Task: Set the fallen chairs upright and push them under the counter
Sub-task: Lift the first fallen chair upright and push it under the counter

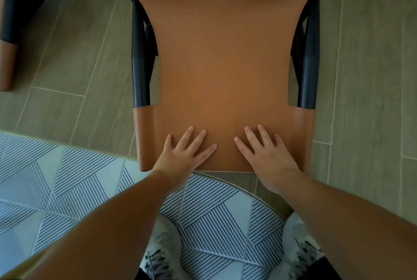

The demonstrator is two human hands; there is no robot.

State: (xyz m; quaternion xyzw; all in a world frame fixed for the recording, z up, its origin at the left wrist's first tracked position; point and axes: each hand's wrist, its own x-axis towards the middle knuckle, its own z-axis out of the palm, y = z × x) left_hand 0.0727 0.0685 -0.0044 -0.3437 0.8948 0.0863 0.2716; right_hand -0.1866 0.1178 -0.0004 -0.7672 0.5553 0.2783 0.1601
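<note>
Tiled floor point(67, 58) under chair point(225, 65); I've got left hand point(180, 155) and right hand point(268, 155) flat, fingers point(261, 133) straight, on its backrest to push.

No readable text, labels, brands, numbers or signs are seen anywhere in the head view.
</note>
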